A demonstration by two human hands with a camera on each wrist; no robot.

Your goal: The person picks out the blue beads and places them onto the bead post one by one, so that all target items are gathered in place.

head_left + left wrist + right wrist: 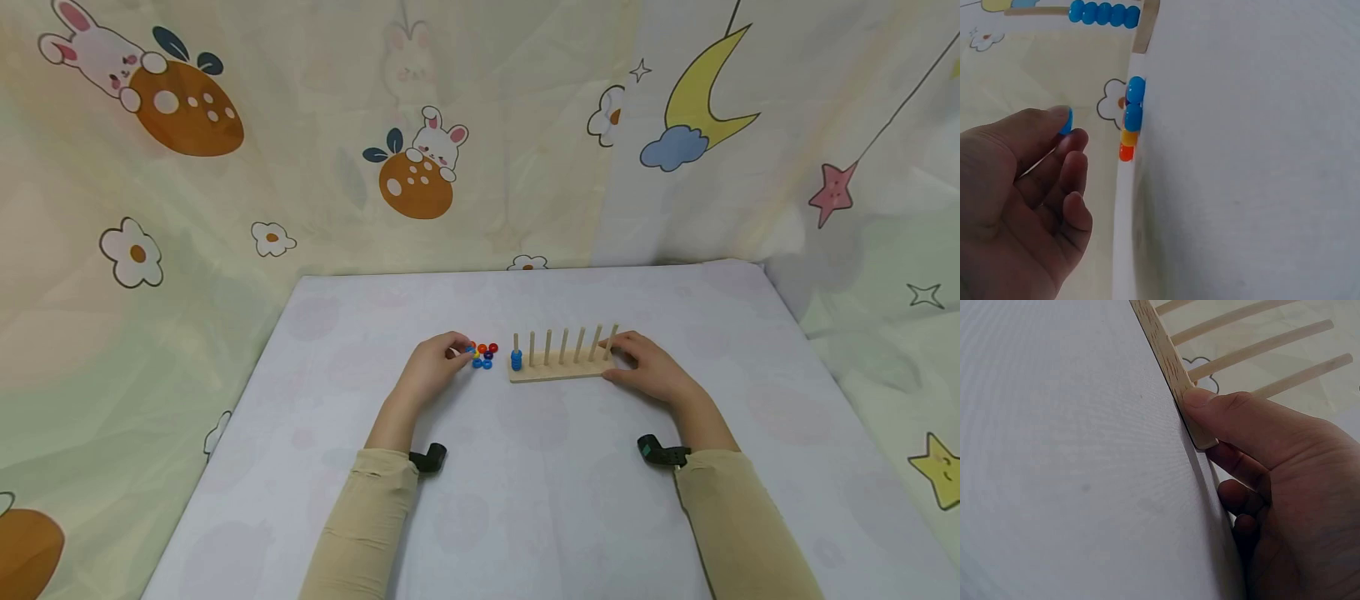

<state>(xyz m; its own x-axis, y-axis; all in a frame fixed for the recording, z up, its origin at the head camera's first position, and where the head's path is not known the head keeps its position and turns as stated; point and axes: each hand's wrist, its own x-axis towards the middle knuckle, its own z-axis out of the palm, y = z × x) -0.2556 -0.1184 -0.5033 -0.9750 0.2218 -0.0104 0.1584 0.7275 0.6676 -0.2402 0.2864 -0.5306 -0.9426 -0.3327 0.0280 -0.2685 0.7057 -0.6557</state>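
Left hand [435, 362] is to the left of the peg board [562, 372], and it pinches one small blue bead [1066, 122] between thumb and finger. Its other fingers are curled in with nothing in them that I can see. Right hand [652, 367] is at the other end of the peg board and holds that end, thumb on the front and fingers behind. So there are two hands, and both are holding something.

Just to the left of the peg board, beside the left hand, is a little bunch of loose beads [488, 355]. At the front of the bunch I count two blue ones, one yellow and one orange. Some red and dark ones show too, but they sit too close together to count them all.

There is one peg board, flat on the white table [525, 483], with seven pegs [564, 346] standing up in a row. Five blue beads [516, 360] are stacked on the peg at its left end. That seems to be the part that is done, so it looks like only a start. The other six pegs have no beads, and the loose beads are not on yet.

Far behind the peg board hangs a cloth wall [525, 167] with one yellow moon [682, 92] on it.
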